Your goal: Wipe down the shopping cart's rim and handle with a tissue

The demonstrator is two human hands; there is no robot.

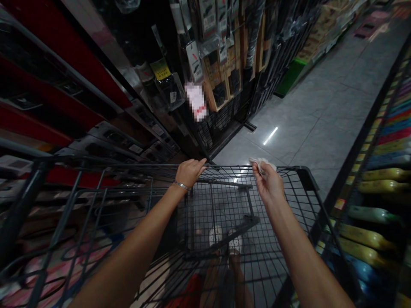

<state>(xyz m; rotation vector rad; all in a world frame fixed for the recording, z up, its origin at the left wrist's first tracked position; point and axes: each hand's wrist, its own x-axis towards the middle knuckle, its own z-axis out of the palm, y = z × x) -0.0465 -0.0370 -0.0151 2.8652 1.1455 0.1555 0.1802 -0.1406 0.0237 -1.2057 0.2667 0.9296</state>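
Both arms reach forward over a dark wire shopping cart point(305, 174), seen from above. My left hand point(188, 173), with a bracelet at the wrist, is closed over the cart's far rim, fingers pointing right. Farther right, my right hand point(269, 184) is closed around a crumpled white cloth or tissue point(269, 167) beside the same rim. Whether this hand also touches the rim, I cannot tell. Through the wire mesh, two light shoes with holes show on the floor below.
On the left and ahead stand racks of packaged goods, including wooden-framed packs point(218, 83) on hooks. A shelf of bottles point(379, 174) runs along the right. A grey tiled aisle point(308, 115) stretches ahead, past a green bin point(291, 77) and a pink item point(372, 23).
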